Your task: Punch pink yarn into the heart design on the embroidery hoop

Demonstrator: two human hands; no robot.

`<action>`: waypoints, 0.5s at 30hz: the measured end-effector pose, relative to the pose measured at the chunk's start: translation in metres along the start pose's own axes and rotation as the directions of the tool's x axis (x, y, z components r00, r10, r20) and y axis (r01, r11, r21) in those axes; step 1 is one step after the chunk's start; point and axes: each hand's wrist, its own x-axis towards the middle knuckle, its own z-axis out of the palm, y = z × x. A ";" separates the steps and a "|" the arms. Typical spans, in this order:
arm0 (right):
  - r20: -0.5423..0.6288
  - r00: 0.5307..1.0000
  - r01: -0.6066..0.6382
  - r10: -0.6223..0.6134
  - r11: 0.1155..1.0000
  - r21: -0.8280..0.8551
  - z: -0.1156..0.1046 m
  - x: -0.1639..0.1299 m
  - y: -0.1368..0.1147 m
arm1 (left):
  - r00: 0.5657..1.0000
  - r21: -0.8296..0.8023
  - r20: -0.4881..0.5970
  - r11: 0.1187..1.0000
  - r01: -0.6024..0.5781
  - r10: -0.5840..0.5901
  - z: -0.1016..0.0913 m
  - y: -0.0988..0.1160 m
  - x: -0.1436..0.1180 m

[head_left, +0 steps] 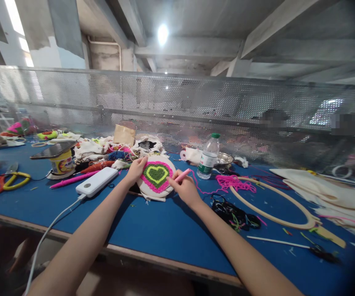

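Note:
My left hand (137, 169) grips the left edge of a round embroidery hoop (165, 192) stretched with white cloth. On the cloth is a tufted heart (155, 173), dark green inside, ringed by yellow-green, green and bright pink loops. My right hand (185, 188) is closed round a pink punch needle pen (182, 175) at the hoop's right edge. The pen's tip is hidden by my fingers, so I cannot tell whether it pierces the cloth. Pink yarn (206, 191) runs from near the pen to a loose pink heap (234, 183) on the right.
On the blue table (165, 230) lie a white power bank (97, 181) with a cable, scissors (6, 183), and a phone (54, 150) on a yellow cup (63, 162). A water bottle (208, 158), black yarn (234, 211) and a large wooden hoop (276, 197) are rightward. A metal mesh screen (165, 102) stands behind.

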 end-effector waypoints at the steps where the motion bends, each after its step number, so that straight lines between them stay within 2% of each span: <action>1: 0.019 1.000 0.010 -0.010 1.000 0.014 -0.001 0.000 0.000 | 1.000 0.001 0.003 1.000 -0.001 0.001 0.000 0.000 0.000; 6: 0.053 0.998 0.026 -0.027 0.999 0.030 -0.005 0.000 -0.001 | 0.998 -0.005 0.054 1.000 -0.014 0.014 0.000 0.001 -0.001; 15: 0.031 0.994 0.110 -0.109 0.994 -0.030 -0.007 -0.004 -0.004 | 0.999 0.043 0.048 0.999 -0.028 0.026 0.000 0.001 -0.001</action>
